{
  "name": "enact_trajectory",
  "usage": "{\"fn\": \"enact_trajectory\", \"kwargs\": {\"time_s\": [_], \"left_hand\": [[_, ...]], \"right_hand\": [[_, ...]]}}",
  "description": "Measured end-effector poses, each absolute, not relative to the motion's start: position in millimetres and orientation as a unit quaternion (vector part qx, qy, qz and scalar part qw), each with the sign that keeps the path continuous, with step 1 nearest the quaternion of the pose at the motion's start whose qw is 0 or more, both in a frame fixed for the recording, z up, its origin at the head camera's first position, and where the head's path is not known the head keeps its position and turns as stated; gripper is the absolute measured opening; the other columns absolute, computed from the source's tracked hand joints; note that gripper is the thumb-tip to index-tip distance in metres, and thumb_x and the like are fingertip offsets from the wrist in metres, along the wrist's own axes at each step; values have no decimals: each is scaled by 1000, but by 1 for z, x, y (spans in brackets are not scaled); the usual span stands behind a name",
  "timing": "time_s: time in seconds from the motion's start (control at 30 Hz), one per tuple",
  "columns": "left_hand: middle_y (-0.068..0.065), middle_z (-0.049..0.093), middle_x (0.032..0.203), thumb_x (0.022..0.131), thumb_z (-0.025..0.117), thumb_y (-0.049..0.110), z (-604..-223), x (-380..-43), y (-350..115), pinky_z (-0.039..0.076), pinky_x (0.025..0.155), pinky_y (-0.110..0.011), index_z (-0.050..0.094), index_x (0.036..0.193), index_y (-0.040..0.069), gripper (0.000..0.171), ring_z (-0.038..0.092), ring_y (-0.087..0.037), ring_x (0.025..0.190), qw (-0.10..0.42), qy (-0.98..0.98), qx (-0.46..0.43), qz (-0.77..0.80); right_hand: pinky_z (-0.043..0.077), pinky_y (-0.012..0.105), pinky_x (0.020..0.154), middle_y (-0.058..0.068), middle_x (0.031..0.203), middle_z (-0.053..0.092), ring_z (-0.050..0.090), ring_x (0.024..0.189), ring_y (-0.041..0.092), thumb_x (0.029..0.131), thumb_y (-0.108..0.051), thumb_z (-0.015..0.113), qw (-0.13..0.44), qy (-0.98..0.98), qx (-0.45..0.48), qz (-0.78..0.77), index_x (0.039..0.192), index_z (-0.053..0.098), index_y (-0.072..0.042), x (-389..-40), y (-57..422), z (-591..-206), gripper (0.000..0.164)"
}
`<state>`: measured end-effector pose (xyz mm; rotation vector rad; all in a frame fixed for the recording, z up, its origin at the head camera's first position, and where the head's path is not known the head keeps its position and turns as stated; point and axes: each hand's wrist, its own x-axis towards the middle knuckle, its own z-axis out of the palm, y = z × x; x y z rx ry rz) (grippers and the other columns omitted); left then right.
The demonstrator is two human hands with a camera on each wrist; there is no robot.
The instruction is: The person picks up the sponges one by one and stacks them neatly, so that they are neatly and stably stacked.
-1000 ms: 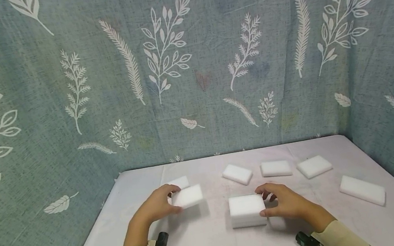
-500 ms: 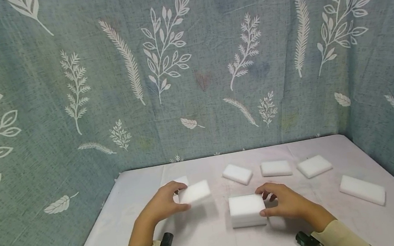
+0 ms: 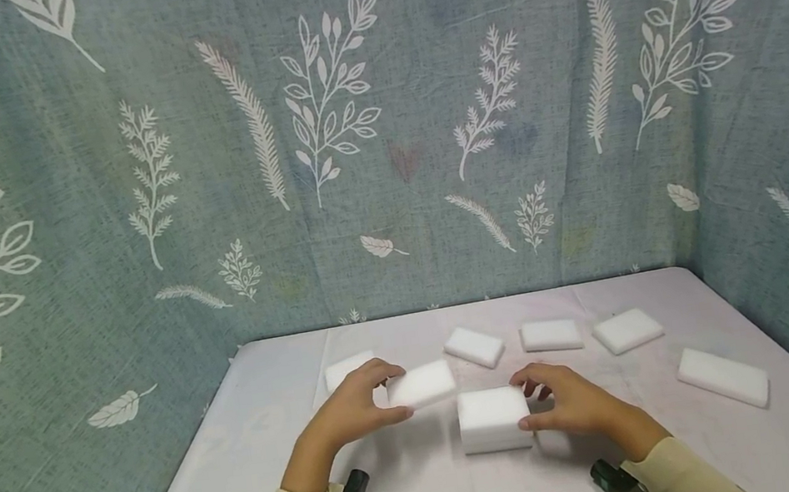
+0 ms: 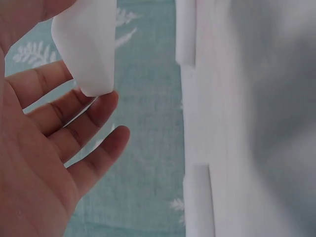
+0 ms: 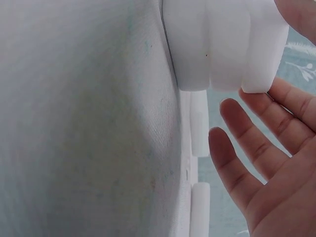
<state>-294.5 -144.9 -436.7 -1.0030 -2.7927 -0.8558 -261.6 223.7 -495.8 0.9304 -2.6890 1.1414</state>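
My left hand (image 3: 350, 412) pinches a white block (image 3: 425, 384), which looks like a melamine sponge, by its left end between thumb and fingers. It is held in the air just left of a stack of three similar sponges (image 3: 496, 431). In the left wrist view the raised sponge (image 4: 91, 54) stands well off the tabletop. My right hand (image 3: 576, 404) grips the right end of the stack's top sponge (image 5: 266, 49), thumb at the near corner and fingers at the far one. Its lower fingers are spread away from the stack.
Behind my left hand lies a loose sponge (image 3: 348, 367). More sponges lie flat along the back, one (image 3: 474, 347) beyond the stack, and another (image 3: 723, 377) at far right. Leaf-patterned cloth (image 3: 382, 155) encloses the white table (image 3: 244, 469) at the back and sides.
My left hand has carried its sponge rightward, closer to the stack, uncovering more of the loose sponge behind. The right hand has stayed at the stack.
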Motion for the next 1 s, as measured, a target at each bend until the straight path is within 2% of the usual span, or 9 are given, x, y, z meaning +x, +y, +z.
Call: {"fn": "enact_trajectory", "kwargs": {"time_s": [0.6, 1.0], "left_hand": [[10, 58, 116, 78, 79, 43, -437, -287, -104, 47, 93, -33, 63, 124, 14, 56, 55, -8, 107, 23, -888, -380, -257], [13, 58, 116, 77, 80, 41, -439, -285, -84, 47, 93, -31, 64, 122, 18, 53, 55, -5, 107, 14, -885, -388, -255]], "right_hand": [[54, 38, 79, -4, 108, 60, 60, 93, 22, 79, -40, 80, 40, -877, 301, 371, 120, 60, -10, -261, 222, -492, 54], [54, 35, 77, -5, 105, 60, 59, 92, 21, 78, -39, 81, 48, -875, 305, 373, 118, 61, -12, -261, 223, -494, 53]]}}
